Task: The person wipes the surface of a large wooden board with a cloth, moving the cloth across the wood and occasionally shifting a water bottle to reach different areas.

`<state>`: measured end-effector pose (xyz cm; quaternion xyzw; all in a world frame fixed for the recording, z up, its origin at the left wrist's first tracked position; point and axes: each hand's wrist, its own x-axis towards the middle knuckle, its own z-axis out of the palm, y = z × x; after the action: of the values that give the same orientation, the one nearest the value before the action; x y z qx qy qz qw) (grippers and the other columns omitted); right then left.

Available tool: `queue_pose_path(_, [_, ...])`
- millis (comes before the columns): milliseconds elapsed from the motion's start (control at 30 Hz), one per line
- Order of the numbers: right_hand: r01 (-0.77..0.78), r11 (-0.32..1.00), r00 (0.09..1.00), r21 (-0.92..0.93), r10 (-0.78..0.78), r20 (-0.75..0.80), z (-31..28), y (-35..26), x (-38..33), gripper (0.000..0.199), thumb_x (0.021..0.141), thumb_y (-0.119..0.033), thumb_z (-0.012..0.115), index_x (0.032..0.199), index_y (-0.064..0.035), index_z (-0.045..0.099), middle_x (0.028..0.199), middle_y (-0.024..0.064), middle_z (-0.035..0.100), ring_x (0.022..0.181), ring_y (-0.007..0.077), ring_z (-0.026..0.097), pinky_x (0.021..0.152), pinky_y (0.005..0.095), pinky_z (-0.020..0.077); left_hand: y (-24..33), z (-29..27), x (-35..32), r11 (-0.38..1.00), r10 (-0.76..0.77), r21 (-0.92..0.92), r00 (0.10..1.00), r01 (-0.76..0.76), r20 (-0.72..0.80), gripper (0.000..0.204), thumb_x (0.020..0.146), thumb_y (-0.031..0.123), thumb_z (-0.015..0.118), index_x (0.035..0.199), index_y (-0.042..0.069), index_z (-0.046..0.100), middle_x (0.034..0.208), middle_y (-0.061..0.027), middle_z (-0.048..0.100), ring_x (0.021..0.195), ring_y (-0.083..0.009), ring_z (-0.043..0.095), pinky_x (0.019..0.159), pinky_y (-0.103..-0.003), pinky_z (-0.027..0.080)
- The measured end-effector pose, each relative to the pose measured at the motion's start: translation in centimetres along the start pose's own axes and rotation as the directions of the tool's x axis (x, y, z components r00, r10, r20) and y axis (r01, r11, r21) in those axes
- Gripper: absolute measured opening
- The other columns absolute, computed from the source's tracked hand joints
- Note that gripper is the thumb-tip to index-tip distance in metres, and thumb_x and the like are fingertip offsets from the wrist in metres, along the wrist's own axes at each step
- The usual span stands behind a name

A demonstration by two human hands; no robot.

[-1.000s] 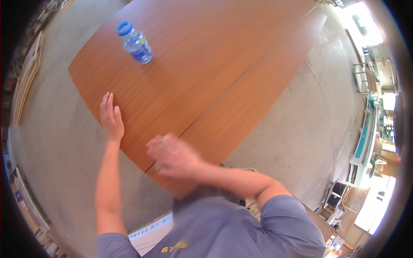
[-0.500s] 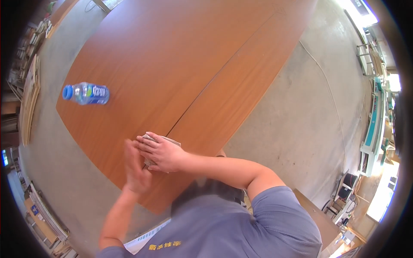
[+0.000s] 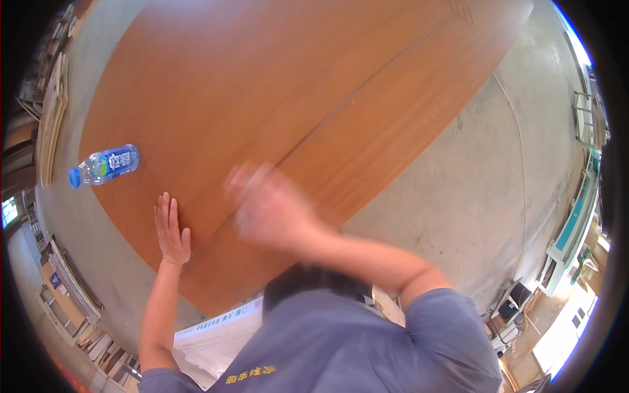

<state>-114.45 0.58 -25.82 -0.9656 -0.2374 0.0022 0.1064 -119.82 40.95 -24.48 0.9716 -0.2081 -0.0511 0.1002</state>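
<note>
My left hand point(image 3: 171, 230) lies flat on the brown wood-grain tabletop point(image 3: 190, 131), fingers together and stretched out, with nothing in it. My right hand point(image 3: 278, 209) is over the dark line that runs along the top, smeared by motion. A blurred, pale folded cloth point(image 3: 244, 221) shows at its finger side, under the hand; its exact kind is hard to make out. A clear plastic bottle point(image 3: 108, 164) with a blue cap and blue label lies on its side near the left edge, beyond my left hand.
Grey concrete floor point(image 3: 452, 190) surrounds the table. A thin cable point(image 3: 517, 124) runs along it on the right. Stacked boards point(image 3: 56, 118) stand at the far left, and a green-and-white machine point(image 3: 571, 223) at the far right. A white package point(image 3: 223, 331) is below the table's near edge.
My left hand has moved away from my right and now rests on the tabletop. My right hand has slid a little right and up. The view has shifted.
</note>
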Motion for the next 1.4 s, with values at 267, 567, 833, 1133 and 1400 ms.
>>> queue_pose_path(267, [-0.185,0.939,0.96,-0.289,0.109,-0.259,-5.1,22.9,-4.8,0.067,0.096,-0.04,0.066,0.152,-0.0049,0.05,0.155,0.0154,0.056,0.147,0.0356,0.047,0.12,0.0576,0.0388,-0.2,-0.6,-1.0,0.999,-0.027,0.038,1.0,0.027,-0.013,0.068,0.111,0.043,0.033,0.164,0.0,0.035,0.173,-0.0218,0.03,0.16,-0.0431,0.028,0.129,-0.059,0.019])
queue_pose_path(567, [0.218,0.96,0.975,0.176,-0.223,0.008,-1.3,-3.7,-6.3,0.08,0.103,-0.057,0.045,0.162,-0.0025,0.038,0.167,0.0153,0.041,0.158,0.0294,0.034,0.132,0.0541,0.0231,0.3,-0.4,0.0,1.0,0.006,0.024,1.0,-0.005,-0.021,0.068,0.111,0.042,0.033,0.163,-0.001,0.035,0.172,-0.0219,0.032,0.159,-0.043,0.029,0.129,-0.059,0.021])
queue_pose_path(833, [-0.043,0.915,0.935,-0.4,0.178,0.307,-4.9,17.9,-0.2,0.066,0.106,-0.043,0.049,0.164,-0.0149,0.038,0.176,0.0117,0.026,0.164,0.033,0.017,0.131,0.0606,0.0152,0.3,-0.4,-0.1,0.999,-0.013,0.042,0.999,0.015,-0.031,0.066,0.11,0.041,0.037,0.164,0.001,0.037,0.172,-0.02,0.033,0.159,-0.0418,0.029,0.129,-0.057,0.021])
queue_pose_path(1133, [-0.249,0.966,0.966,-0.069,0.242,-0.095,-3.9,21.2,1.7,0.073,0.106,-0.031,0.045,0.169,-0.0029,0.023,0.179,0.0134,0.015,0.166,0.0339,0.008,0.135,0.0505,0.0075,0.2,-0.2,0.0,1.0,-0.024,0.016,0.999,0.025,-0.037,0.065,0.109,0.039,0.039,0.163,0.002,0.038,0.172,-0.0183,0.034,0.159,-0.0412,0.03,0.129,-0.057,0.021])
queue_pose_path(1400, [-0.274,0.956,0.953,0.107,0.285,-0.1,-3.7,21.5,3.1,0.07,0.108,-0.033,0.05,0.167,-0.0026,0.027,0.178,0.0187,0.016,0.164,0.0413,0.012,0.133,0.0538,0.0119,-0.3,0.5,-0.1,1.0,-0.016,-0.016,0.998,0.015,-0.059,0.064,0.109,0.037,0.04,0.162,0.002,0.04,0.172,-0.0182,0.035,0.159,-0.0409,0.031,0.129,-0.056,0.022])
